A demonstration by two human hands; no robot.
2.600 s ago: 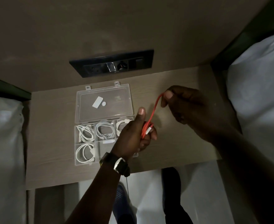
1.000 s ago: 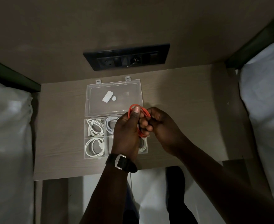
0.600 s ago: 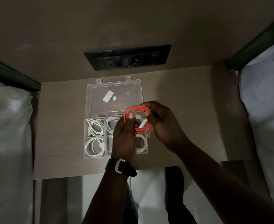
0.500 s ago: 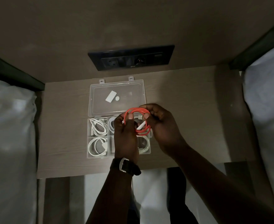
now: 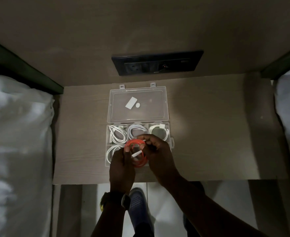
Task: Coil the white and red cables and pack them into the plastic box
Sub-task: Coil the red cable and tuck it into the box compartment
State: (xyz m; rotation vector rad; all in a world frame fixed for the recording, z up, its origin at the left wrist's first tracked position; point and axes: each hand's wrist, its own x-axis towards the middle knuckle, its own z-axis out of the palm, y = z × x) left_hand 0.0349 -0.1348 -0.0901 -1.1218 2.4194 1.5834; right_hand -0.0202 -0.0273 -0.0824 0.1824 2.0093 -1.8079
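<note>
Holding the red cable (image 5: 137, 153) as a finished coil of several loops, both hands sit just above the near row of the plastic box (image 5: 171, 142), at frame centre. Left hand (image 5: 122, 170) pinches the coil's left side between thumb and fingertips; right hand (image 5: 159, 156) clamps the right side, so each grip is clenched on the coil. A pale connector end (image 5: 137, 153) crosses the middle of the loops.

White cables: three coils lie in the far row of compartments, left (image 5: 117, 134), middle (image 5: 136, 131) and right (image 5: 158, 132). A fourth white coil (image 5: 112, 152) lies in the near left compartment. The hands cover the near middle and near right compartments, so I cannot tell whether either is free. Lid (image 5: 138, 104) is folded back flat on the desk (image 5: 82, 134), toward the top of the frame, with a white label on it.

Judged step: coiling looks done; red cable is being placed. White cables appear packed already.

Next move, as I read it:
- lower the coil flat into a free near compartment
- keep the loops pinched until the walls hold them, since the coil will likely spring open
- tuck the pale connector inside the loops so it does not ride over a divider
- then release both hands; the lid remains to be shut.
</note>
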